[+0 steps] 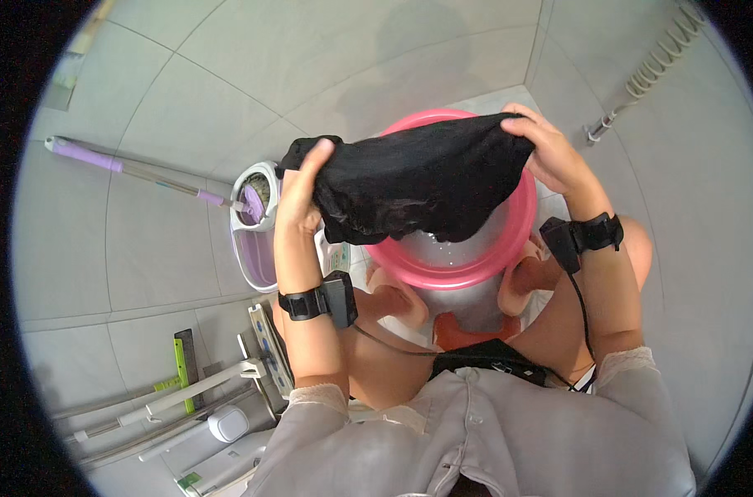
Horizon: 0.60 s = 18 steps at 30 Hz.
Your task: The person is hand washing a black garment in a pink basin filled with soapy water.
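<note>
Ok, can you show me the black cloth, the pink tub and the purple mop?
Black cloth (426, 174): head view, middle of its fabric.
Pink tub (449, 279): head view, the near part of its rim.
Purple mop (157, 179): head view, the silvery middle of its handle.

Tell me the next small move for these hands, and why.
Probably lower the black cloth into the pink basin: the left hand and right hand grip its opposite ends, holding it over the basin, which seems to contain sudsy water.
</note>
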{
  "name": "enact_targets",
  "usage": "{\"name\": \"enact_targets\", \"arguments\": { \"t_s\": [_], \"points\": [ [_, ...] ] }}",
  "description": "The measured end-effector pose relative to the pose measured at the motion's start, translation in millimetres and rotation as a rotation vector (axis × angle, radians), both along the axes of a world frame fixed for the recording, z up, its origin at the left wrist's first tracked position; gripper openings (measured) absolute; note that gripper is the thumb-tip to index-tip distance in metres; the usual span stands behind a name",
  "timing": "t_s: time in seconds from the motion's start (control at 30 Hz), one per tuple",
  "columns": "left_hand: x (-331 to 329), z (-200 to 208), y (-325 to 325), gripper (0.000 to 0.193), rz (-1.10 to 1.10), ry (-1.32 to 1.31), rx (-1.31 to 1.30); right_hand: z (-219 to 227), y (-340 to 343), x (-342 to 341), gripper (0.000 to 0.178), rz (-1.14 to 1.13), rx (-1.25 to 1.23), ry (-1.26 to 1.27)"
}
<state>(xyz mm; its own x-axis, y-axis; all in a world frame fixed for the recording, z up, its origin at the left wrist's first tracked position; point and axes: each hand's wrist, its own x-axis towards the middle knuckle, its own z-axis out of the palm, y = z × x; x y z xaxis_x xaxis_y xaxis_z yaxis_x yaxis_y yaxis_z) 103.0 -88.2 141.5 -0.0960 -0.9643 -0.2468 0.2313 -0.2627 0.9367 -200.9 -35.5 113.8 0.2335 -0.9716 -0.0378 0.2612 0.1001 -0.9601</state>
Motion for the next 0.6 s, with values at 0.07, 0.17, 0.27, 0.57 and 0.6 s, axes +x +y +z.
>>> {"name": "enact_targets", "arguments": {
  "t_s": [0.07, 0.17, 0.27, 0.57, 0.6],
  "points": [
    [-4, -8, 0, 0.026, -0.031, -0.203, -0.178, -3, -3, -4, 0.013, -0.066, 0.01, -0.416],
    [1, -14, -5, 0.019, 0.064, -0.098, -0.173, -15, -14, -22, 0.017, -0.376, 0.039, -0.289],
    [4, 3, -1, 0.008, 0.103, 0.041, -0.141, 5, -13, -42, 0.022, -0.328, 0.218, -0.653],
    [26, 7, 1, 0.016, 0.053, 0.169, -0.228, 8, -13, -68, 0.03, -0.586, 0.324, -0.719],
    [28, 8, 1, 0.016, 0.059, 0.167, -0.238, 20, -10, -62, 0.03, -0.576, 0.318, -0.721]
  ]
}}
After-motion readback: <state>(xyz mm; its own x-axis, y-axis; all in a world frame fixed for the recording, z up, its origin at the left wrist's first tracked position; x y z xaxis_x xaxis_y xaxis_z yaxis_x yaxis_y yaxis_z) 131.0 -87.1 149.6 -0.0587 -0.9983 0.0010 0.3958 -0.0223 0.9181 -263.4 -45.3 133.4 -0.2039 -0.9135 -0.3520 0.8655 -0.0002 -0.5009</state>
